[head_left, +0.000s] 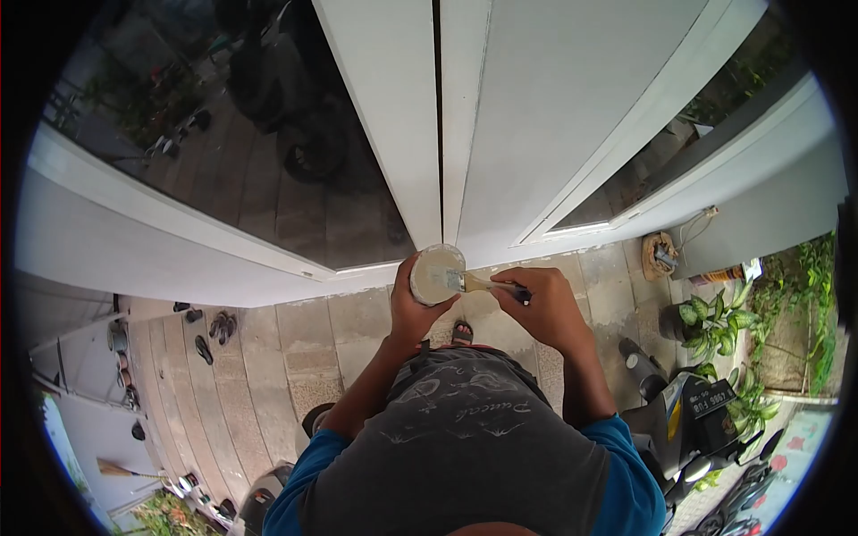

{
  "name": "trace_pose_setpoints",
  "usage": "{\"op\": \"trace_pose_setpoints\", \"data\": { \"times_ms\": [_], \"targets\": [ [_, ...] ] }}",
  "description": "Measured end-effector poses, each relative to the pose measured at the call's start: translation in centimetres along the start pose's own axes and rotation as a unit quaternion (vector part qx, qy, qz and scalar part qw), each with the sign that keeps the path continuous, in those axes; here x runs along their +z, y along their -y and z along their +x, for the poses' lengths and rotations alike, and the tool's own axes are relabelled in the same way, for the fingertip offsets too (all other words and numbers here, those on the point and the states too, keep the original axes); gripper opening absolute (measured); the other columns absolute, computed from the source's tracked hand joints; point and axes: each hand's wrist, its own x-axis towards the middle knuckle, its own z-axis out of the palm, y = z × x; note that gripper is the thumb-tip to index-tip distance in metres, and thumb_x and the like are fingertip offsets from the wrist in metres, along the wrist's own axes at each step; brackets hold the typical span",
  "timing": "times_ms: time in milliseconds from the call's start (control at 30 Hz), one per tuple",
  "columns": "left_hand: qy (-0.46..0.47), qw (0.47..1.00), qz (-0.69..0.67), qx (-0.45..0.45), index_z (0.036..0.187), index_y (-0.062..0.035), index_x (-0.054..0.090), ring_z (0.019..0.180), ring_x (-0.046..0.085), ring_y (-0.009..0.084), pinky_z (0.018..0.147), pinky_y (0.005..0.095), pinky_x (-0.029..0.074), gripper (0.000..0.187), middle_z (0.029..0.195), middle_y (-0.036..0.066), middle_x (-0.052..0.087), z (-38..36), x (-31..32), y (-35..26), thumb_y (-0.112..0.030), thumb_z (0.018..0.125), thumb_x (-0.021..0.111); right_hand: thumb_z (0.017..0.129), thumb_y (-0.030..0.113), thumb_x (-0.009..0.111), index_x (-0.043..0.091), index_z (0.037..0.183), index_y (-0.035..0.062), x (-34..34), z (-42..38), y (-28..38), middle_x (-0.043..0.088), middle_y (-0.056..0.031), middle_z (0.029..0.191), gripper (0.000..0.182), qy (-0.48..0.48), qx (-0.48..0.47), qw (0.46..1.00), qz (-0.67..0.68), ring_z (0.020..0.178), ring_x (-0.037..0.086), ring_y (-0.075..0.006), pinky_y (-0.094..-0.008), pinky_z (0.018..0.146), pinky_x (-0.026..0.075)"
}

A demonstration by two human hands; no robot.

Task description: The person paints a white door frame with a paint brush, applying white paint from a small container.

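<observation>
My left hand [413,308] is wrapped round a small round tub of off-white paint [433,288], held in front of my waist. In my right hand [542,304] is a paintbrush [481,284], gripped by its handle, with the brush end over the right rim of the tub. White smears show on the tub's rim. Just ahead of the hands stands a white double door [554,89], its dark vertical gap lining up with the tub.
Dark glass [304,170] fills the left door panel. Right of me are a potted plant [715,313], a paper bag [660,256] by the wall and a parked motorbike [688,420]. Sandals [214,332] lie on the tiled floor [295,339] to the left.
</observation>
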Motion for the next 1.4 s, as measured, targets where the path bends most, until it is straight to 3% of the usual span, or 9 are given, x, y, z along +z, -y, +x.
{"op": "trace_pose_setpoints", "data": {
  "times_ms": [33,367,433,567,833,1067,1233,1300,1400],
  "targets": [
    [-0.008,1.000,0.011,-0.001,0.137,-0.0011,0.038,0.116,0.057,0.0244,0.098,0.0381,0.047,0.092,0.126,0.015,0.056,-0.3,0.2,-0.5,-0.011,0.063,0.091,0.084,0.012,0.071,0.072,0.098,-0.0017,-0.1,0.1,-0.3,0.070,-0.0144,0.076,0.019,0.006,-0.004,1.000,0.018,0.061,0.065,-0.0185,-0.0288,0.061,0.051],
    [-0.039,0.999,0.011,-0.006,0.137,-0.0003,0.039,0.117,0.056,0.0252,0.099,0.0381,0.046,0.091,0.127,0.015,0.053,-1.3,1.8,-1.6,-0.011,0.063,0.091,0.084,0.012,0.070,0.072,0.099,-0.0018,-1.4,-0.3,-1.7,0.070,-0.0147,0.076,0.020,0.024,0.000,0.999,0.029,0.060,0.063,-0.0172,-0.0288,0.060,0.050],
    [-0.042,0.999,0.016,-0.005,0.137,-0.0003,0.039,0.117,0.056,0.0251,0.099,0.0381,0.046,0.090,0.128,0.015,0.053,-1.2,1.9,-1.7,-0.011,0.064,0.091,0.085,0.012,0.070,0.072,0.099,-0.0022,-1.6,-0.5,-2.1,0.069,-0.0121,0.073,0.020,0.028,-0.015,0.999,-0.009,0.060,0.059,-0.0128,-0.0271,0.058,0.048],
    [-0.054,0.998,0.023,0.001,0.137,-0.0016,0.040,0.118,0.056,0.0256,0.099,0.0371,0.046,0.089,0.127,0.015,0.054,-1.3,2.2,-2.0,-0.011,0.064,0.090,0.084,0.015,0.070,0.072,0.097,0.0002,-2.0,-0.6,-2.1,0.069,-0.0163,0.075,0.020,0.036,0.037,0.997,0.053,0.063,0.067,-0.0245,-0.0319,0.062,0.051],
    [-0.062,0.998,0.007,0.002,0.136,-0.0009,0.040,0.117,0.057,0.0251,0.098,0.0372,0.047,0.089,0.126,0.016,0.055,-1.6,2.8,-1.3,-0.011,0.064,0.090,0.085,0.013,0.070,0.072,0.099,-0.0022,-1.5,-0.9,-3.7,0.066,-0.0121,0.068,0.021,0.017,0.042,0.995,0.091,0.056,0.053,-0.0132,-0.0284,0.056,0.045],
    [-0.076,0.997,0.006,0.003,0.135,-0.0002,0.040,0.115,0.058,0.0249,0.096,0.0369,0.048,0.086,0.123,0.015,0.058,-1.3,3.2,-1.4,-0.011,0.065,0.090,0.087,0.013,0.070,0.072,0.097,-0.0029,-1.7,-0.9,-4.6,0.065,-0.0080,0.067,0.020,0.034,0.049,0.993,0.105,0.059,0.053,-0.0096,-0.0257,0.056,0.044],
    [-0.094,0.995,0.004,-0.011,0.137,0.0004,0.035,0.115,0.057,0.0229,0.097,0.0370,0.047,0.088,0.125,0.015,0.055,-1.1,2.8,-0.6,-0.005,0.066,0.087,0.095,0.017,0.064,0.067,0.109,-0.0013,-0.1,-0.3,-7.7,0.059,0.0002,0.070,0.023,0.050,0.103,0.909,0.400,0.060,0.049,-0.0059,-0.0230,0.054,0.039],
    [-0.102,0.995,-0.005,-0.020,0.136,0.0005,0.035,0.114,0.058,0.0226,0.097,0.0368,0.047,0.087,0.124,0.015,0.056,-0.8,2.6,-0.7,-0.005,0.066,0.087,0.096,0.016,0.062,0.064,0.115,-0.0002,0.8,0.0,-8.2,0.059,-0.0006,0.071,0.025,0.051,0.116,0.900,0.417,0.061,0.048,-0.0059,-0.0228,0.055,0.039],
    [-0.119,0.993,0.012,-0.005,0.136,0.0008,0.035,0.113,0.058,0.0228,0.097,0.0364,0.047,0.088,0.123,0.015,0.057,-0.7,2.2,-0.6,-0.004,0.066,0.087,0.097,0.014,0.060,0.060,0.120,0.0009,3.1,0.8,-7.9,0.062,-0.0027,0.078,0.027,-0.004,0.121,0.817,0.564,0.065,0.052,-0.0079,-0.0229,0.060,0.041]
  ]
}}
